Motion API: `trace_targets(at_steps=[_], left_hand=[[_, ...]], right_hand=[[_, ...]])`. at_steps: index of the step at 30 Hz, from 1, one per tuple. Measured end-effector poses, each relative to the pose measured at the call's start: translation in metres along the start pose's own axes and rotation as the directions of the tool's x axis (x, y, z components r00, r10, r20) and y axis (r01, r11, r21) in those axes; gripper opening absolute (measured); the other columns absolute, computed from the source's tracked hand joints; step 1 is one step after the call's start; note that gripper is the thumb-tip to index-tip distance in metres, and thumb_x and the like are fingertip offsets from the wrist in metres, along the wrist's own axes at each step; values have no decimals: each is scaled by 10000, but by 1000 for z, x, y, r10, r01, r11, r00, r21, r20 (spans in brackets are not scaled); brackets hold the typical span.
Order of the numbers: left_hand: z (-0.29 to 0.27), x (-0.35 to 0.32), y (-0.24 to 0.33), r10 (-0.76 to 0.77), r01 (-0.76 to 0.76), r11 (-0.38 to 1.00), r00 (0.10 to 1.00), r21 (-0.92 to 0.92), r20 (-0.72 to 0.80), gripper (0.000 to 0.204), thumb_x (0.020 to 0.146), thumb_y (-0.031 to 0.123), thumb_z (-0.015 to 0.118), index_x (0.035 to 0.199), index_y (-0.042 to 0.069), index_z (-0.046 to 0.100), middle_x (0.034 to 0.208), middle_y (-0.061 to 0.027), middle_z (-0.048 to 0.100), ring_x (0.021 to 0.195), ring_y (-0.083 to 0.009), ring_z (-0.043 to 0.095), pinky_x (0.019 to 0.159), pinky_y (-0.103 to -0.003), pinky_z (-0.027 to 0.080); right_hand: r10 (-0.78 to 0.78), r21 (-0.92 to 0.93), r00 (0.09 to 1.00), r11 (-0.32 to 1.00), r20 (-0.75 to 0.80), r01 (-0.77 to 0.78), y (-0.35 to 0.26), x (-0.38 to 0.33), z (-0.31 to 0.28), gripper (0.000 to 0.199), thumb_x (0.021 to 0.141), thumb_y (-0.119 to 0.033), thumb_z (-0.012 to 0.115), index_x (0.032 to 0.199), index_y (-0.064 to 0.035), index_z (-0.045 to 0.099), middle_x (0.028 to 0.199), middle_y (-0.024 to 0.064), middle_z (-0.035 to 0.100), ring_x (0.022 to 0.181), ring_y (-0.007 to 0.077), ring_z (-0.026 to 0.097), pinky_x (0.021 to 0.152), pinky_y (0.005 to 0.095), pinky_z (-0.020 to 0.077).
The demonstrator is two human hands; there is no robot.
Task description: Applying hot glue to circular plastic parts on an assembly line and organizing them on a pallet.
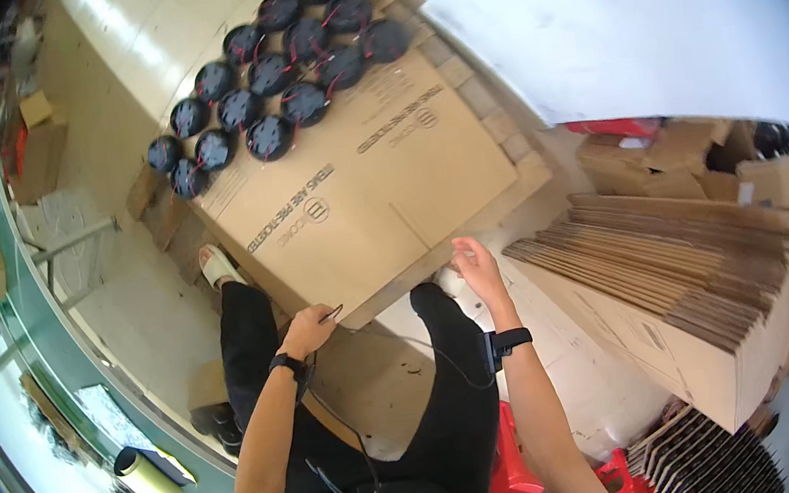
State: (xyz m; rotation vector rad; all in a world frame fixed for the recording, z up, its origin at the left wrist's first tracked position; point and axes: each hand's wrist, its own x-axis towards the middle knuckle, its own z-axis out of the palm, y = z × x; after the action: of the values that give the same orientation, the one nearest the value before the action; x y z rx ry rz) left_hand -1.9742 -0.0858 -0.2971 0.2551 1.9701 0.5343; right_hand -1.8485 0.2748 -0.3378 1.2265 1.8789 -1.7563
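The left hand (pixel 307 331) is closed around a thin dark tool (pixel 330 313), and the tip of the tool sits right at the near edge of a big flat cardboard sheet (pixel 374 174). The right hand (pixel 476 267) is at the same near edge, a bit further along, with its fingers bent down on the edge; I cannot tell if it is pinching something small. Both wrists wear black bands. The sheet lies on a wooden pallet (pixel 511 144) in front of the person's knees. On the far end of the sheet sit lots of round black discs (pixel 274 72) with red wires, packed close together in rows. To the right, near the right hand, is a stack of flat folded boxes (pixel 681 272). A yellow roll (pixel 148 478) lies by the green rail on the left.
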Motion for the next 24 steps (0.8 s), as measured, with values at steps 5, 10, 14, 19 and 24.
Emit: trace_targets(at_steps=[5, 10, 14, 19, 24], left_hand=[[20, -42, 87, 12, -17, 998, 996, -61, -91, 326, 876, 222, 660, 1130, 26, 724, 993, -223, 738, 946, -376, 715, 886, -397, 554], [33, -74, 135, 197, -198, 980, 977, -1, -80, 323, 891, 189, 655, 1146, -4, 702, 940, -161, 736, 870, -262, 707, 830, -369, 544], [12, -101, 194, 186, -188, 979, 982, -82, -37, 340, 902, 190, 647, 1194, 23, 694, 1013, -195, 744, 964, -298, 725, 890, -387, 551], [-31, -140, 157, 150, -157, 987, 962, -15, -228, 324, 927, 196, 654, 1200, 25, 690, 1055, -201, 743, 967, -294, 742, 864, -371, 571], [-64, -188, 130, 144, -167, 986, 899, -21, -413, 293, 895, 161, 668, 1147, 16, 700, 945, -170, 759, 895, -298, 745, 831, -373, 579]], right_hand=[[-299, -9, 905, 950, -302, 311, -6, -76, -140, 378, 940, -157, 662, 1305, -70, 618, 1217, 95, 675, 995, 215, 696, 780, 335, 565], [43, 110, 915, 994, -401, 1, 33, -185, -236, 261, 1008, -212, 622, 1226, -68, 633, 1079, 56, 686, 887, 150, 694, 681, 279, 555], [179, 64, 871, 984, -457, -169, 133, -270, -274, 241, 979, -219, 614, 1158, -61, 641, 987, 64, 689, 732, 183, 707, 583, 294, 556], [335, 77, 900, 942, -281, -326, 145, -301, -223, 258, 949, -180, 582, 1185, -86, 629, 974, 94, 686, 794, 246, 738, 619, 353, 591], [368, 265, 927, 903, -74, -337, 117, -295, -176, 259, 974, -198, 572, 1200, -86, 631, 1031, 140, 716, 826, 261, 737, 674, 386, 598]])
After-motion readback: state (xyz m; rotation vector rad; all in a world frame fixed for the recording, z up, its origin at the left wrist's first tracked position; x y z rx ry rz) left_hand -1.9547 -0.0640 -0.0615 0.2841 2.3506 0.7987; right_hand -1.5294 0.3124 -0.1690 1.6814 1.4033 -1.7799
